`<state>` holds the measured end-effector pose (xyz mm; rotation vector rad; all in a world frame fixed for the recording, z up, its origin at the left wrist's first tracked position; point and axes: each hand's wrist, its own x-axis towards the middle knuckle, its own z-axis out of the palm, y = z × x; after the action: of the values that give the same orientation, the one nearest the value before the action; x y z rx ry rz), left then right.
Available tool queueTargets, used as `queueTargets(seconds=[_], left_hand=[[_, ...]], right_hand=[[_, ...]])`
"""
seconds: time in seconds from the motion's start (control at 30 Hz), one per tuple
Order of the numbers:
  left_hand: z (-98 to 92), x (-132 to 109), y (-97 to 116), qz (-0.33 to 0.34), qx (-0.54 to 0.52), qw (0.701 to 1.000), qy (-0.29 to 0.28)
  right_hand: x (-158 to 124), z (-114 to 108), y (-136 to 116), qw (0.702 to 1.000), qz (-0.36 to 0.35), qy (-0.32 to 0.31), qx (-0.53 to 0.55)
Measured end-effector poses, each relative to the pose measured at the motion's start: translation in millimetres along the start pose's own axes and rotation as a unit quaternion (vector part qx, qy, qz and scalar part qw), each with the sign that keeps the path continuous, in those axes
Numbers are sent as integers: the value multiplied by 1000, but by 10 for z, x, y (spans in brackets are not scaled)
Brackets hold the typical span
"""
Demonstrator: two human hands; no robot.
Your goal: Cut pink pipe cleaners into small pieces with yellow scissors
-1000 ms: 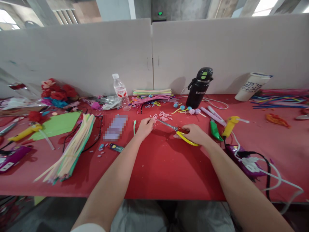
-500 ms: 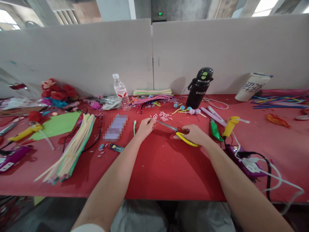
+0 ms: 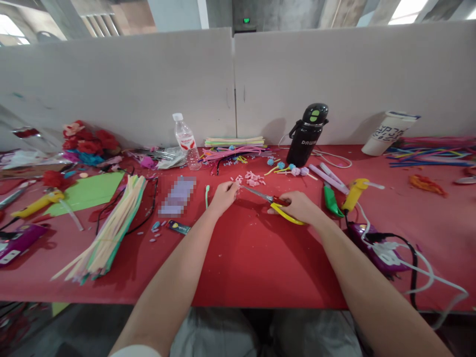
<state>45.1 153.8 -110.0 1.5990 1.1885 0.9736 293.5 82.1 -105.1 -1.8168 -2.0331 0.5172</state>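
Note:
Near the middle of the red table (image 3: 260, 267), my left hand (image 3: 223, 197) is pinched on something small and pinkish at its fingertips, too small to make out clearly. My right hand (image 3: 300, 207) is wrapped round scissors (image 3: 288, 213) with red and yellow handles. The scissor blades point left, their tips beside my left fingertips. Just beyond the tips lie short cut pink pieces (image 3: 254, 178). A pale green stick with a rounded end (image 3: 207, 196) lies left of my left hand.
Behind stand a plastic bottle (image 3: 187, 143), a black flask (image 3: 305, 136) and a white cup (image 3: 388, 134). A pipe-cleaner bundle (image 3: 111, 228) lies left. On the right are a yellow glue gun (image 3: 355, 195), a purple power strip (image 3: 379, 253) and loose cables.

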Motion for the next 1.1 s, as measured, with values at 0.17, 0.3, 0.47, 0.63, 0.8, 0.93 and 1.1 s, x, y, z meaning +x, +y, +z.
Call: queueTargets(seconds=[0.17, 0.3, 0.47, 0.63, 0.8, 0.93, 1.1], left_hand=[[-3, 0, -8, -5, 1, 1000, 6], [2, 3, -1, -9, -8, 1000, 4], [-3, 16, -28, 0, 0, 1000, -2], [-8, 29, -64, 4, 3, 1000, -6], [-2, 19, -46, 8, -1, 1000, -10], [-4, 14, -34, -4, 2, 1000, -6], [3, 13, -25, -9, -4, 1000, -7]], right_hand=[[-9, -1, -11, 1000, 9, 15, 9], [-16, -9, -3, 1000, 4, 7, 11], [-14, -8, 15, 1000, -8, 3, 2], [-9, 2, 22, 1000, -7, 5, 3], [-3, -9, 14, 1000, -2, -1, 3], [-5, -8, 1, 1000, 3, 0, 2], [-15, 1, -11, 1000, 17, 17, 8]])
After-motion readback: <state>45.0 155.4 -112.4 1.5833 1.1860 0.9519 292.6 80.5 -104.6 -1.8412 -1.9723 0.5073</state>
